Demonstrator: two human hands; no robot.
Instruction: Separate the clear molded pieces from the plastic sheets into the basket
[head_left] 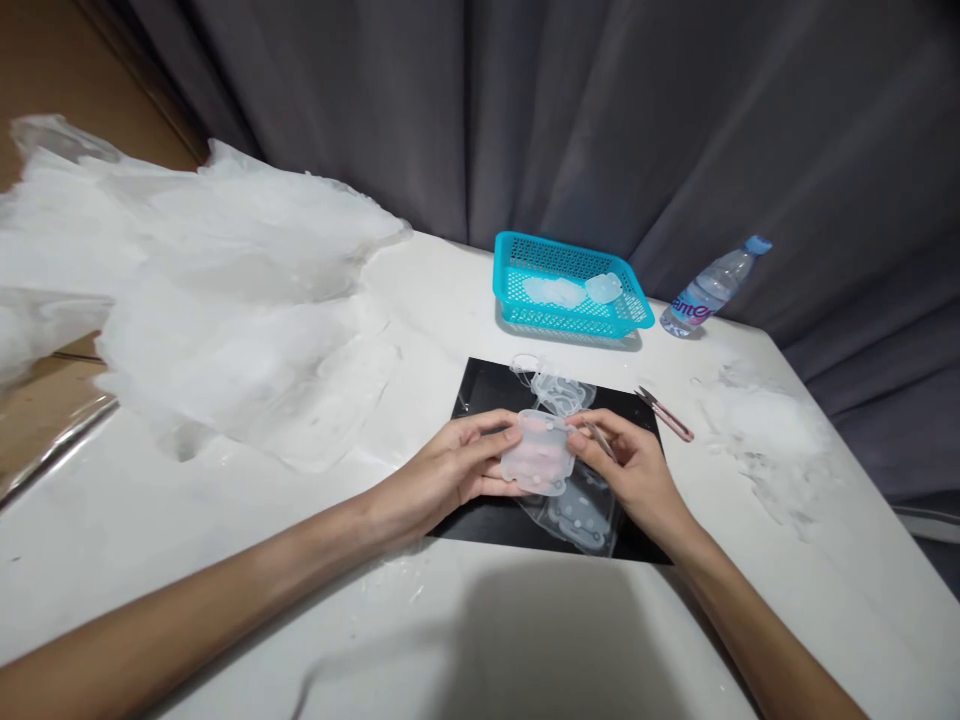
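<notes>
My left hand (469,455) is closed on a translucent, frosted plastic piece (538,455) with a rounded, wavy outline, thumb in front and fingers behind. The fingers of my right hand (626,460) pinch the right edge of the same piece. A slim metal tool (600,440) also lies within that hand; its kind is hard to make out. Below is a black mat (480,515), with a clear sheet (581,515) of similar shapes on it, partly hidden by the piece and hands. Several clear cut-outs or offcuts (562,393) lie at the mat's far side.
A blue perforated basket (574,325) holding several frosted pieces stands behind the mat, with a water bottle (709,292) to its right. Pink-handled snips (664,414) lie at the mat's right edge. White filmy plastic (247,270) is heaped at left; clear scraps (780,440) lie right.
</notes>
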